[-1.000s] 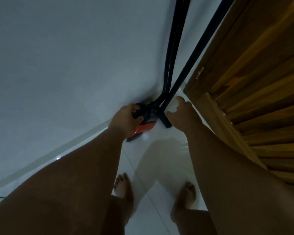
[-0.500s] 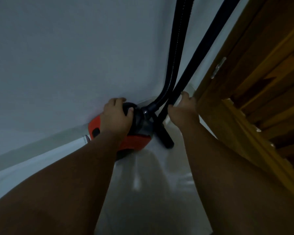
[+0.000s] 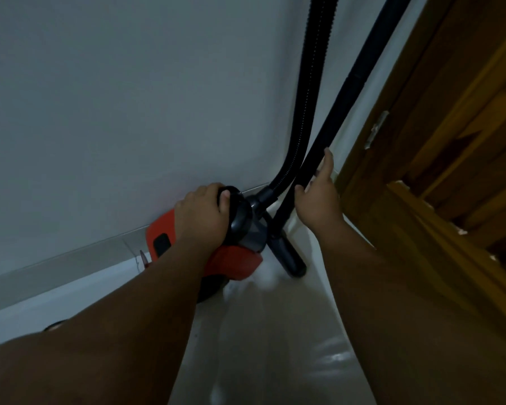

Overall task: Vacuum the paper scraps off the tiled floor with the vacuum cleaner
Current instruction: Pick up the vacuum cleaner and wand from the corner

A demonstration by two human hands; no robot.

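Observation:
A red and grey vacuum cleaner [image 3: 234, 261] sits on the tiled floor [image 3: 275, 346] against the wall. My left hand [image 3: 200, 214] grips the black handle on top of its body. A ribbed black hose [image 3: 307, 97] rises from the grey front. Beside it a rigid black wand [image 3: 348, 100] leans upward, its lower end resting on the floor. My right hand [image 3: 319, 200] is against the wand, fingers spread and partly curled around it. No paper scraps show.
A plain grey wall [image 3: 129, 97] with a low skirting strip [image 3: 70, 267] runs along the left. A wooden door and frame [image 3: 450, 171] stand close on the right. The floor between them is a narrow glossy strip.
The view has come closer to the vacuum cleaner. My left hand has shifted onto the top handle. My right hand has opened against the wand and slid slightly higher.

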